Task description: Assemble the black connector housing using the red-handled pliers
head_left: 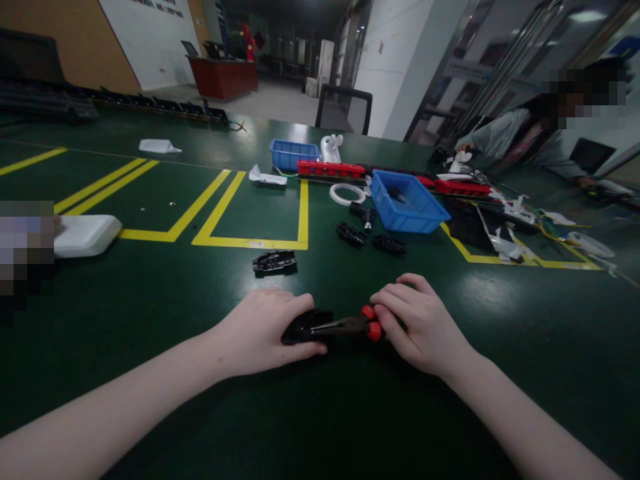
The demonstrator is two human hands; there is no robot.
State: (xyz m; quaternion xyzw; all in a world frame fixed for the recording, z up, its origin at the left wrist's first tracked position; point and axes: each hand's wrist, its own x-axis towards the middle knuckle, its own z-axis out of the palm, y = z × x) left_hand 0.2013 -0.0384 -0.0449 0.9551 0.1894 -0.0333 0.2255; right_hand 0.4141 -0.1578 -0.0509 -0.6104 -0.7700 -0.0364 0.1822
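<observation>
In the middle of the green table, my left hand (270, 327) is closed around a black plastic part (299, 328). My right hand (420, 323) grips the red handles of a pair of needle-nose pliers (345, 326). The long jaws point left and lie over the black part; I cannot tell whether they pinch it. Beyond my left hand rests a black shell piece (275, 262). Two more black pieces, one on the left (351, 234) and one on the right (389, 244), lie farther off, near a black cylindrical fitting (364, 215).
A blue bin (407, 203) holding a dark part stands past the pieces, beside a tape roll (347, 194). Behind them are red strips (331, 169) and another blue bin (294, 155). A white object (87, 235) sits at left. Another person (530, 140) works at far right.
</observation>
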